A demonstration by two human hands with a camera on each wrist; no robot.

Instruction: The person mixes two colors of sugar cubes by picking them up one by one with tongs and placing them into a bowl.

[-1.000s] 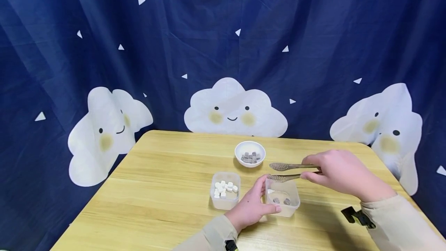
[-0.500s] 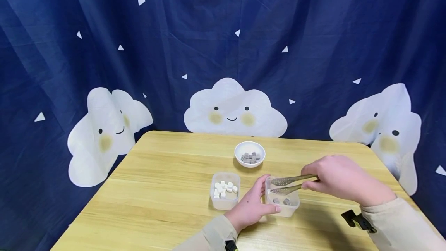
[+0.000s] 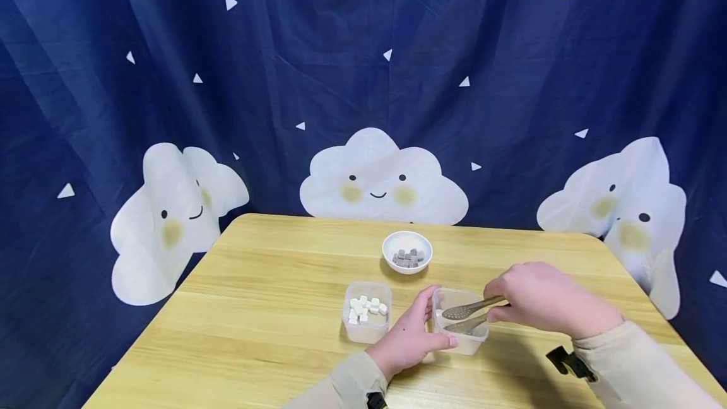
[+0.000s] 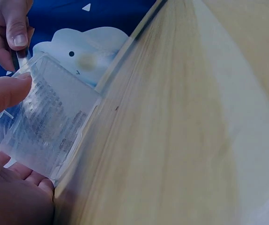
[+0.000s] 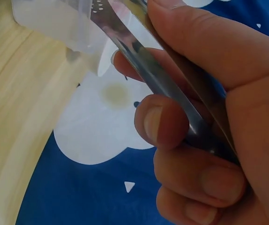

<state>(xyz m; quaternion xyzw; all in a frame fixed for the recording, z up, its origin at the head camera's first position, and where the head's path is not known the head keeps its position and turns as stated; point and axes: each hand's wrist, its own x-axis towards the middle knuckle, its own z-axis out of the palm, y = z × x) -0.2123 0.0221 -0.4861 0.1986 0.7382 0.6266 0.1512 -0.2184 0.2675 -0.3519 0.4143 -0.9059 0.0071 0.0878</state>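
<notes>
My left hand (image 3: 410, 339) grips a clear plastic container (image 3: 467, 347) from its left side, thumb at the near wall and fingers around the far left corner. In my right hand (image 3: 545, 298) is a pair of metal tongs (image 3: 462, 312) with perforated ends. Their two tips are parted and reach down inside that container. Two grey cubes on its floor are now mostly hidden by the tongs. The right wrist view shows the fingers curled round the tong handles (image 5: 148, 79). From the left wrist, the container wall (image 4: 73, 84) looks cloudy, with the tong tips showing through it.
A second clear container (image 3: 366, 333) with several white cubes (image 3: 359, 309) stands left of my left hand. Farther back is a white bowl (image 3: 407, 270) with several grey cubes (image 3: 406, 260). All stand on a wooden table (image 3: 272, 308), before a blue cloud-patterned curtain (image 3: 284, 68).
My right hand has moved down and slightly left, lowering the tongs from above the container's far rim to inside it, over the grey cubes. The left hand has stayed put.
</notes>
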